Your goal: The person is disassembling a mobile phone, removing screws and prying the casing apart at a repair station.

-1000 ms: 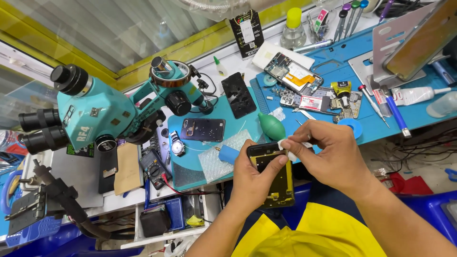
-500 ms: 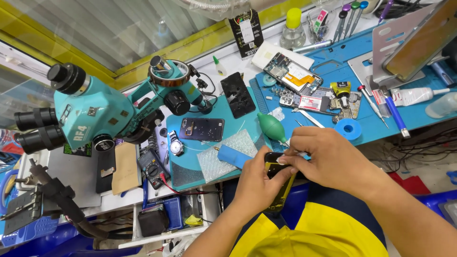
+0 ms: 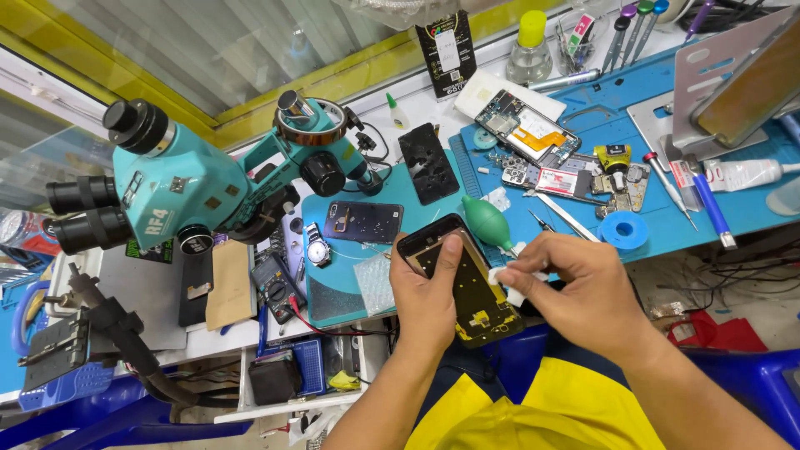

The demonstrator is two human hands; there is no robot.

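**A:** What's closest in here? I see a yellow shirt [image 3: 542, 417] at the bottom and both arms coming up from it.

**B:** Yep. The left hand [image 3: 429, 304] is wrapped around an opened phone frame [image 3: 467, 287], thumb lying across its upper part, so that's a firm hold. The right hand [image 3: 583, 292] pinches a small white wipe [image 3: 506, 279] tight between thumb and fingers, pressed against the frame's right edge.

**A:** Anything crowding the grip?

**B:** Just past the wipe sits a green rubber air blower [image 3: 486, 221], really near the knuckles. A blue tape roll [image 3: 623, 230] lies off to the right of that hand. Left of the held frame there's a dark phone back cover [image 3: 364, 222] and a wristwatch [image 3: 317, 247] on the teal mat [image 3: 329, 292].

**A:** And further out?

**B:** Another opened phone with loose circuit boards [image 3: 527, 133] on the blue work mat [image 3: 733, 212], and the big teal microscope [image 3: 179, 187] way off left.
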